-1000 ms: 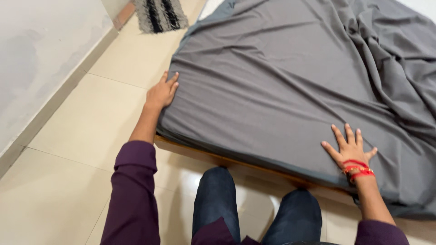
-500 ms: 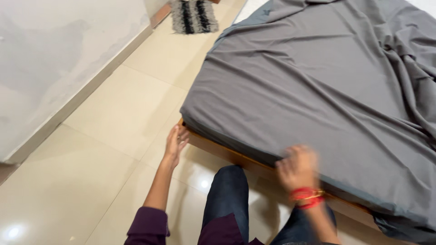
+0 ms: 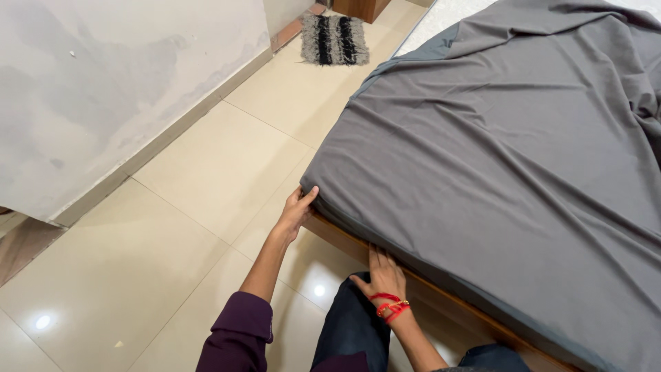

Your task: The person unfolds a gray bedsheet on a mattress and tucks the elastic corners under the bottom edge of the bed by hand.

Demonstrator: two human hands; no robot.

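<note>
Since half a second back both hands have shifted: the left hand has come up off the floor side to the very corner of the bed, and the right hand has dropped from on top of the sheet down to the edge below it. The grey sheet is the biggest thing here, spread over the mattress with soft wrinkles, bunched up more toward its far right side. Under its near edge runs the wooden bed frame, a brown strip right below the sheet's hem. Left of the sheet it's all glossy cream floor tiles with a couple of light reflections, and beyond those a pale, blotchy wall with a skirting strip. A small black and grey striped rug lies on the tiles off the sheet's far left corner. Left hand's fingers are curled around the sheet's corner, gripping it. Right hand, red thread band on the wrist, has its fingers tucked in under the sheet's edge against the frame, so I can't tell if it's pinching fabric or just pressing. The sheet's right side runs out of view.
</note>
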